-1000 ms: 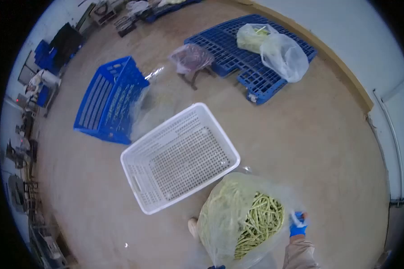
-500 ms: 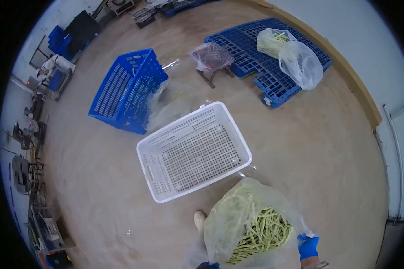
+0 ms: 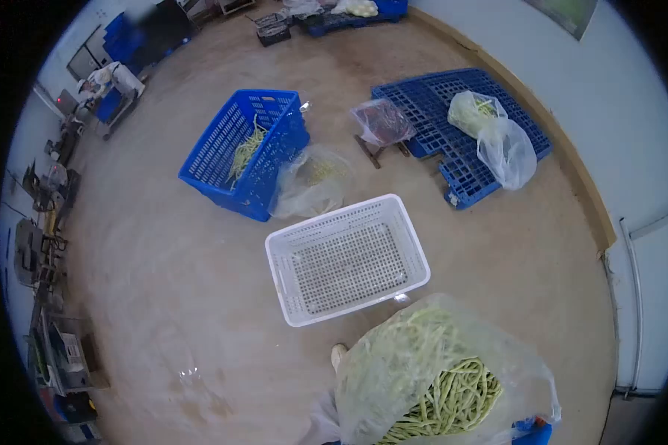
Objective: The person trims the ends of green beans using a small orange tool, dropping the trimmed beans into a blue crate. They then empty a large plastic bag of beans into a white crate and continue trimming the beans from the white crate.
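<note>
A clear plastic bag point(image 3: 393, 363) full of long green beans point(image 3: 456, 400) is held up at the bottom of the view, its mouth open towards me. My right hand point(image 3: 533, 431), in a blue glove, is closed on the bag's right edge, partly covered by the film. Only a sliver of my left hand point(image 3: 332, 443), also blue-gloved, shows at the bag's near left edge; it grips the bag there, mostly cut off by the frame. Just beyond the bag, a white perforated crate point(image 3: 276, 278) stands on the floor with nothing in it.
A blue crate point(image 3: 219, 122) holding some green beans stands beyond the white one. Beside it lies a clear bag point(image 3: 312, 182). Farther right are a reddish bag point(image 3: 384, 122) on a low stand and a blue pallet point(image 3: 423, 93) with bags. A person point(image 3: 111, 81) works far left.
The bag of beans has come up closer and its film spreads farther right. My right hand has moved right and down. The view has shifted, now showing beans inside the blue crate.
</note>
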Tool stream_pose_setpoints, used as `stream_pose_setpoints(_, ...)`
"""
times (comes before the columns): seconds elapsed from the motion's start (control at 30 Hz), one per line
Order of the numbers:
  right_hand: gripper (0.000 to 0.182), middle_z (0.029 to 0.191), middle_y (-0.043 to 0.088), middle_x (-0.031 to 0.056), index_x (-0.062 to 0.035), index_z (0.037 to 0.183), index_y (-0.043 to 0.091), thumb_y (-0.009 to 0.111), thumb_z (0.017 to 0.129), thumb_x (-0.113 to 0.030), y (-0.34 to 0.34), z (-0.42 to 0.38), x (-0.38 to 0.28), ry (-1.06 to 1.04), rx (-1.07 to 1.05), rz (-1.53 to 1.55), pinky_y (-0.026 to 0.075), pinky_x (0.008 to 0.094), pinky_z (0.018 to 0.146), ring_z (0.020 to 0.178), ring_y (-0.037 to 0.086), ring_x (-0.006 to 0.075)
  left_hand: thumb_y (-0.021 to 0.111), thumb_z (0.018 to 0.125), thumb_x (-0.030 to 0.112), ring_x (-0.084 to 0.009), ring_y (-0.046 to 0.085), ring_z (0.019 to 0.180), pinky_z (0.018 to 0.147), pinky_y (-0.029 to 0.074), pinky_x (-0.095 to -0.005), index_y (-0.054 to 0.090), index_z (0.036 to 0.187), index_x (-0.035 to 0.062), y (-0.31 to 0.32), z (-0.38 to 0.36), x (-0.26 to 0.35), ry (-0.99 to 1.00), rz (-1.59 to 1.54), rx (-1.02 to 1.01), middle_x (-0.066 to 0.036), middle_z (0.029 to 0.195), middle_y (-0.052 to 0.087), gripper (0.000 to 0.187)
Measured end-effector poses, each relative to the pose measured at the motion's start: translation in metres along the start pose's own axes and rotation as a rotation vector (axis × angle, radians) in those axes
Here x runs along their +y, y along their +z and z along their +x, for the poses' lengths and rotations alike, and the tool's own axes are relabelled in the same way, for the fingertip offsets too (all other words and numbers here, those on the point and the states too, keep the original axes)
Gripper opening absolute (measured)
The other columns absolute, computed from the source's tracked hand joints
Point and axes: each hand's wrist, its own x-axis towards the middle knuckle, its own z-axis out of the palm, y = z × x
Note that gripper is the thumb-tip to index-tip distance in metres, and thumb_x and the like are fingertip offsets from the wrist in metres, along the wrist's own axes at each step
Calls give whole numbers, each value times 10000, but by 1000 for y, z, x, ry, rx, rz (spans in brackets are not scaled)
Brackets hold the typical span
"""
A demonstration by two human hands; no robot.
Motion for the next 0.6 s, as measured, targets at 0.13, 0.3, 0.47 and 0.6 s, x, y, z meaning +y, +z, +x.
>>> stream_pose_setpoints(0.13, 162, 683, 549, 19, -130, 725, 552, 511, 849, -226, 53, -61, -56, 197, -33, 584, 438, 401, 744, 723, 520, 213, 537, 799, 120, -221, 605, 832, 779, 462, -340, 585, 1029, -5, -28, -33, 41, -11, 48, 65, -121, 872, 642, 266)
stream_pose_setpoints(0.3, 179, 708, 564, 71, -85, 745, 564, 548, 844, -233, 76, -44, -54, 260, -302, 823, 444, 429, 735, 744, 552, 280, 503, 896, 172, -163, 594, 877, 796, 466, -316, 543, 1058, 3, -45, -42, 88, -238, -260, 202, -83, 910, 620, 238)
stream_pose_setpoints(0.47, 258, 556, 417, 0, -146, 609, 426, 470, 816, -293, 95, 33, -39, 324, 154, 556, 348, 324, 506, 516, 412, 176, 507, 886, 144, -162, 595, 848, 761, 465, -301, 548, 1025, 1, -42, -40, 78, -130, 30, 255, -82, 907, 629, 204)
stream_pose_setpoints(0.6, 212, 549, 413, 10, -155, 644, 448, 498, 818, -265, 104, 91, -56, 429, -71, 592, 365, 314, 536, 523, 417, 166, 506, 872, 128, -135, 591, 832, 750, 461, -278, 567, 990, -2, -8, -29, 101, -272, -182, 397, -102, 899, 640, 186)
